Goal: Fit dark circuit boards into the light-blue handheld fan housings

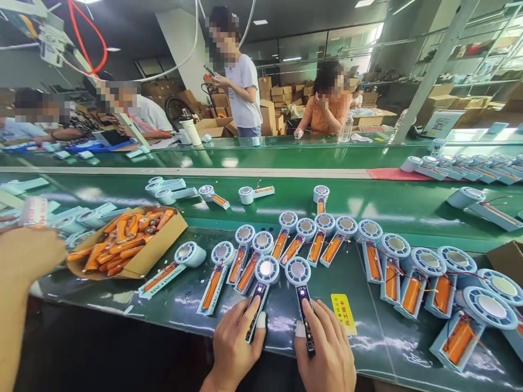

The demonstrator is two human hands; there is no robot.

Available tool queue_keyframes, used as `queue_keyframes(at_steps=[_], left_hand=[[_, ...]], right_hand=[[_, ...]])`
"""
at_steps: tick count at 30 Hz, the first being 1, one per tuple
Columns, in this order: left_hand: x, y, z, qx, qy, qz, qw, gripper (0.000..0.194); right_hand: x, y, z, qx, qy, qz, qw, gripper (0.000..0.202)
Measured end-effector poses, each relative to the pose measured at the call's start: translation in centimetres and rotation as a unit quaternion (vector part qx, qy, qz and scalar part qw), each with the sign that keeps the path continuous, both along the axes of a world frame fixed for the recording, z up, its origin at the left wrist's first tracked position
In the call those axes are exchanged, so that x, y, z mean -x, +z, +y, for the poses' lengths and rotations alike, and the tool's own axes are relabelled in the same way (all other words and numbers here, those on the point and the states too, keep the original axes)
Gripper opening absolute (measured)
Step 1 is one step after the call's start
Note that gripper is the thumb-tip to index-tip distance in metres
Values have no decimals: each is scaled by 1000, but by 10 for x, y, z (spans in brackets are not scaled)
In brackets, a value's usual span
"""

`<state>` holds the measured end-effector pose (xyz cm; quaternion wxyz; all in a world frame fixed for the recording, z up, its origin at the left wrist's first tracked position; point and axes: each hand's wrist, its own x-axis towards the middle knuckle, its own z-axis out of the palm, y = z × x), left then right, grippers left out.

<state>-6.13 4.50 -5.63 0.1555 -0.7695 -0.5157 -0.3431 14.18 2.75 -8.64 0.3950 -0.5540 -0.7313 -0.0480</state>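
My left hand is closed around the handle of a light-blue handheld fan, thumb on one side and index finger on the dark circuit board in the open handle. A second light-blue fan is gripped the same way by my right hand, its black circuit board facing up under the index finger. Both fans lie side by side at the bench's front edge, heads pointing away from me. White coverings wrap both thumbs. Around them are several fans with orange batteries in their open handles and loose red wires.
At the left stands a cardboard box of orange batteries. Another person's arm reaches in beside it. A yellow label is stuck on the bench. Several fans line the right side. Beyond the green conveyor are several people.
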Motion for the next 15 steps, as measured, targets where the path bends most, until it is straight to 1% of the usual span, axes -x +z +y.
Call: queue_keyframes(at_steps=[3,10,15], left_hand=[[-1,1,0,1,0,-1,1000,33],[-3,5,-3,-5,7,-12,1000,31],[-5,8,-4,-4,6,-22,1000,30]], right_hand=[[-3,3,2,-1,4,-5,1000,51],[2,16,-3,10,-9,10,1000,40],[2,19,-3,18,-10,23,1000,36]])
